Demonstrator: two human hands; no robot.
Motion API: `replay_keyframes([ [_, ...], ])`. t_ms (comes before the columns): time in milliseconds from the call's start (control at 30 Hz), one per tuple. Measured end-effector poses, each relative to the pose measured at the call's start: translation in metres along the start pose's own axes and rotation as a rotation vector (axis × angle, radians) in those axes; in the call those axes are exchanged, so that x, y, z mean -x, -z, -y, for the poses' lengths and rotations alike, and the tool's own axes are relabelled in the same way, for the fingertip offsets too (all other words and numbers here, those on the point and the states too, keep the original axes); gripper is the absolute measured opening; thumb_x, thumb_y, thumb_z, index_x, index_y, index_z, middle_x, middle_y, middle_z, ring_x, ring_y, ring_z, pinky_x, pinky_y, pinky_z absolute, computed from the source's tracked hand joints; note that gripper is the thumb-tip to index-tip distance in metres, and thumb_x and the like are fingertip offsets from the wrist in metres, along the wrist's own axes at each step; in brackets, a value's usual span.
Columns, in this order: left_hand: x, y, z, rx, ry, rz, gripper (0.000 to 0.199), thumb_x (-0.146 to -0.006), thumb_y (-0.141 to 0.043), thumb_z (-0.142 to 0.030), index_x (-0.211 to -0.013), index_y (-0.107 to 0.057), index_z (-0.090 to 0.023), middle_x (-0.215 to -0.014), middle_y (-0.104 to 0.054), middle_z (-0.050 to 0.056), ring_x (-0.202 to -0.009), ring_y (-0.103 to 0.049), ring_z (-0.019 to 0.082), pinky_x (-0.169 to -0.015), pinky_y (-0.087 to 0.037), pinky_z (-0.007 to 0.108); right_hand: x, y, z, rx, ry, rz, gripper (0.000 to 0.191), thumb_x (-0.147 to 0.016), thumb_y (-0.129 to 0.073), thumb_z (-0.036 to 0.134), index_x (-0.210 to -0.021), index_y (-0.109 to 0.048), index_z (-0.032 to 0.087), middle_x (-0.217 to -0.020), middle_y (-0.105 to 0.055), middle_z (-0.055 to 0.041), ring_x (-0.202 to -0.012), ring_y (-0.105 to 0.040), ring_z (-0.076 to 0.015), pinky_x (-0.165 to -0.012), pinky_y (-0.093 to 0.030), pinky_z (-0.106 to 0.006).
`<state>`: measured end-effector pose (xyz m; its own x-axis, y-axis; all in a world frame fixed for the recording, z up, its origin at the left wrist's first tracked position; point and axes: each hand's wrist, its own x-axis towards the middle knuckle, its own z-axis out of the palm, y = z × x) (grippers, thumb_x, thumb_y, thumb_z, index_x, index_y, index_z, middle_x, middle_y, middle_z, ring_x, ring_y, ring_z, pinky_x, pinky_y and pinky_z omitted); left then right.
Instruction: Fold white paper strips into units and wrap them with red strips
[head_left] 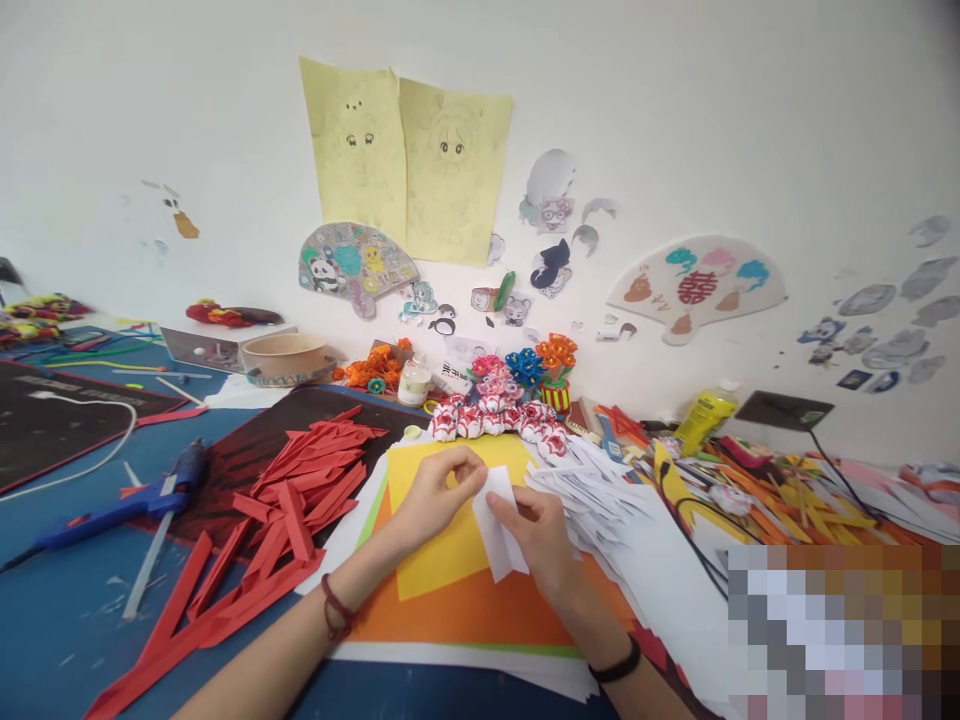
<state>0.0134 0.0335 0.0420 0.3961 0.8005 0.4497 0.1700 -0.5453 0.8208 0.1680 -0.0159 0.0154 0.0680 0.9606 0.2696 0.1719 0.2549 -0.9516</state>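
A narrow strip of white paper [496, 545] stands between my hands over yellow [427, 540] and orange sheets [465, 615]. My right hand [536, 530] grips the strip, its thumb pressed on the paper's upper part. My left hand [442, 495] is closed at the strip's upper left edge, with fingertips pinched together on the paper's corner. A dark red band circles my left wrist and a black band my right one. Behind the sheets stand red-and-white folded paper pieces [499, 415].
Red folded strips [300, 500] pile up at the left, beside a blue glue gun [142, 505]. White strips [600, 500] lie at the right. Farther back are a glue bottle [414, 383], a round container [285, 360], paper flowers [525, 368] and a yellow bottle [705, 418].
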Motion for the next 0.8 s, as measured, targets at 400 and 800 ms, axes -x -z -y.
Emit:
replay_keyframes([
  [400, 0.001, 0.004, 0.002, -0.529, -0.221, 0.119, 0.032, -0.097, -0.035, -0.030, -0.072, -0.049, -0.017, -0.070, -0.050, 0.000, -0.062, -0.043, 0.013, -0.059, -0.033, 0.026, 0.000, 0.000, 0.005, 0.092, 0.032, -0.036, 0.043, -0.080, -0.059, 0.041, -0.053, -0.031, 0.021, -0.056, -0.023, 0.0054, -0.053, -0.023, -0.0096, -0.048, -0.017, -0.025],
  [800, 0.001, 0.011, 0.002, -0.487, -0.228, 0.231, 0.034, -0.099, -0.030, -0.032, -0.078, -0.052, -0.017, -0.075, -0.053, 0.001, -0.065, -0.046, 0.013, -0.062, -0.037, 0.026, -0.004, 0.006, 0.005, -0.005, 0.002, -0.020, 0.040, -0.077, -0.062, 0.045, -0.053, -0.047, 0.017, -0.055, -0.034, 0.0040, -0.052, -0.031, -0.0101, -0.047, -0.024, -0.024],
])
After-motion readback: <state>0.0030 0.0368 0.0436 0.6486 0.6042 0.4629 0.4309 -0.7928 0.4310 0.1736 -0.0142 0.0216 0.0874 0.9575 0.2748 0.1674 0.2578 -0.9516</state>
